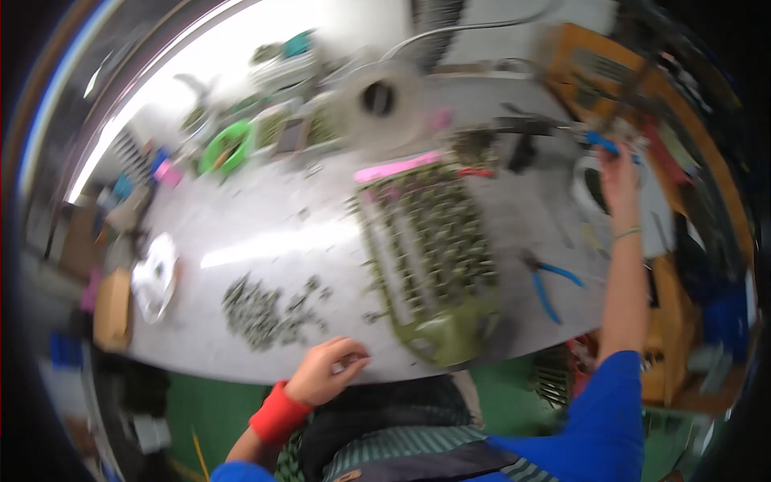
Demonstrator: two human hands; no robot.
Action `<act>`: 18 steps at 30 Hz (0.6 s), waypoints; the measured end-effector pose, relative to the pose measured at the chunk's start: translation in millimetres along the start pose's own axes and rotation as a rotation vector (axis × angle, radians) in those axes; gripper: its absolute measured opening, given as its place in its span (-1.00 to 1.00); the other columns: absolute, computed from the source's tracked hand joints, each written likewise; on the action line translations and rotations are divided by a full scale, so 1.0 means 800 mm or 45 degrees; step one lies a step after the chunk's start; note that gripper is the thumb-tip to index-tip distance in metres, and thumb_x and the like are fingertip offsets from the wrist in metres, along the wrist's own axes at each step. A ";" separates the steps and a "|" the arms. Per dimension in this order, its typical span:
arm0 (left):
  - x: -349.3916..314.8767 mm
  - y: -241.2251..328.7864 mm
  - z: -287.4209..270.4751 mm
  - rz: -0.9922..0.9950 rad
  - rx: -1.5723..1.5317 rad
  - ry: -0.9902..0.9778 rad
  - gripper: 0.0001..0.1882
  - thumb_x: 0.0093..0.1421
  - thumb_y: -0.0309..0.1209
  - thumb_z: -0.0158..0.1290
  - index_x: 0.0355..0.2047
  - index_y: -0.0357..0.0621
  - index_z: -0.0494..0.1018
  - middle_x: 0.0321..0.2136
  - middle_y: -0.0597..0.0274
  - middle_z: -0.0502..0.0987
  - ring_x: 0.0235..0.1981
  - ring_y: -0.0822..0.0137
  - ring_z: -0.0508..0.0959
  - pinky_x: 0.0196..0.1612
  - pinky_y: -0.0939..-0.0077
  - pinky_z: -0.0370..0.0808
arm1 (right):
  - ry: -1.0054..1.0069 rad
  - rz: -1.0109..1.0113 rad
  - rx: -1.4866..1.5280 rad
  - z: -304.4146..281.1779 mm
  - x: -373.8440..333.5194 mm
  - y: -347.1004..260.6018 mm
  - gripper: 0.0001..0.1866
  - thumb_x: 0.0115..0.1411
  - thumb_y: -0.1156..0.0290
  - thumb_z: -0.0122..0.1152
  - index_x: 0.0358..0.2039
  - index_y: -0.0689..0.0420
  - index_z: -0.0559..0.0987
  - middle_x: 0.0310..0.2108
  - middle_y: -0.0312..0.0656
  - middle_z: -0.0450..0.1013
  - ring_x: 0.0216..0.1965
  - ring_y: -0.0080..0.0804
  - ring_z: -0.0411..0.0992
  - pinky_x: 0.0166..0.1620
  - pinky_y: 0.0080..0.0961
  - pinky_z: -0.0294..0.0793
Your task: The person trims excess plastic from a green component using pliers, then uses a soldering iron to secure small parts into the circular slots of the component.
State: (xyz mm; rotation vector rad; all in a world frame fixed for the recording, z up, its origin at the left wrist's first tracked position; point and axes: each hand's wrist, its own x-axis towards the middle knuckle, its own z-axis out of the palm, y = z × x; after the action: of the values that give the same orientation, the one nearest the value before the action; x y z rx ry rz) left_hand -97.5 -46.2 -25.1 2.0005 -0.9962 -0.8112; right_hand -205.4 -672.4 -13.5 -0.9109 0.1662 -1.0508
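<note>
A smooth grey worktable (pixel 273 233) holds a long olive tray (pixel 430 257) of small ridged parts. The left hand (pixel 328 371), fingers curled in, rests beside loose metal pieces (pixel 269 309). The right hand (pixel 618 175) reaches far; its grip is blurred.

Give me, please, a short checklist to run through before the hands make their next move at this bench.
1. Left hand placed: rests curled at the near table edge, beside the pile of small parts. Ok.
2. Left grip holding anything: too blurred. Cannot tell.
3. Right hand placed: stretched out to the far right, by a blue item. Ok.
4. Right grip closed on something: cannot tell.
5. Green tray fully on the table: its near end reaches the edge. Not ok.
6. Blue-handled pliers lie free, right of the tray. Ok.
</note>
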 end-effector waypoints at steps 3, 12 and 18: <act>-0.016 0.007 0.014 -0.054 -0.082 -0.033 -0.86 0.25 -0.42 0.11 -0.23 -0.22 0.52 -0.38 0.15 0.53 -0.40 0.33 0.55 -0.33 0.47 0.49 | 0.310 0.309 -0.124 -0.031 0.068 0.008 -0.70 0.22 0.37 0.27 -0.16 0.33 0.50 -0.17 -0.08 0.48 -0.13 -0.29 0.51 0.01 -0.43 0.57; -0.038 0.002 0.025 -0.273 -0.364 -0.143 -0.82 0.28 -0.39 0.09 -0.18 -0.20 0.53 -0.31 0.17 0.57 -0.30 0.33 0.57 -0.19 0.48 0.50 | 0.178 0.648 -0.201 -0.002 0.072 0.089 -0.68 0.11 0.26 0.44 -0.24 0.15 0.55 -0.34 -0.24 0.45 -0.33 -0.44 0.46 -0.20 -0.56 0.51; -0.019 0.005 0.038 -0.259 -0.373 -0.293 -0.82 0.26 -0.41 0.10 -0.17 -0.20 0.54 -0.28 0.17 0.58 -0.25 0.31 0.58 -0.16 0.48 0.51 | 0.338 0.595 -0.186 0.037 0.041 0.060 -0.62 0.01 0.26 0.53 -0.41 0.10 0.44 -0.44 -0.26 0.32 -0.43 -0.48 0.37 -0.33 -0.54 0.48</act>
State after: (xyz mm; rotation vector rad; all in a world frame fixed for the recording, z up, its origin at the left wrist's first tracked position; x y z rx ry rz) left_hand -130.6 -45.3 -34.6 1.8002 -0.7533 -1.2460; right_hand -140.5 -673.5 -19.7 -0.8072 0.6535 -0.7230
